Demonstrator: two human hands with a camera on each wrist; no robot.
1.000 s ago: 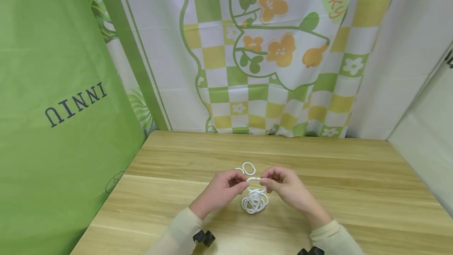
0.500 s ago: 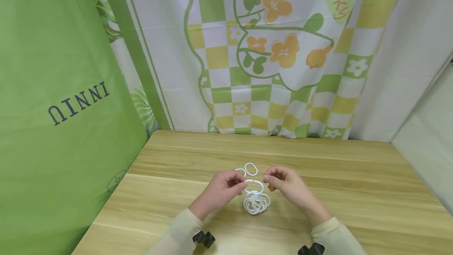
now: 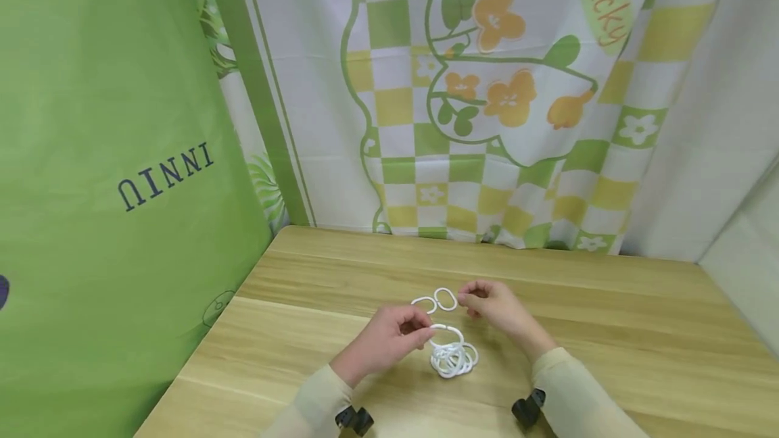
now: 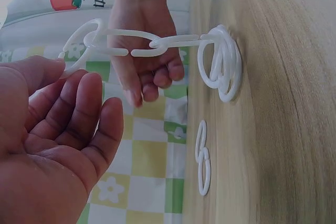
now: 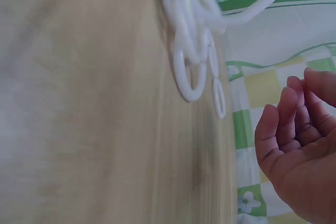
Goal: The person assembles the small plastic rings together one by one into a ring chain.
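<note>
My left hand [image 3: 392, 340] pinches a white plastic C-shaped ring [image 4: 98, 24] between thumb and forefinger, its other fingers loosely bent. From that ring a short chain of linked white rings [image 4: 113, 52] runs down to a heap of white rings [image 4: 223, 69] on the wooden table. Two more white rings, one of them the right-hand ring [image 3: 454, 300], lie together beyond the heap. Just right of that pair is my right hand [image 3: 499, 306], fingers loosely curled and nothing between them. In the right wrist view the heap is partly cut off by the top edge.
The wooden table [image 3: 608, 330] reaches back to a patterned curtain [image 3: 395, 107]. A green cloth [image 3: 122, 276] hangs along the left side, a pale one [image 3: 748, 255] on the right. Small black cameras [image 3: 354, 420] sit on both wrists.
My right hand has let go of the held ring and moved away toward the two rings at the back. My left hand keeps its pinch. The head view has shifted slightly left.
</note>
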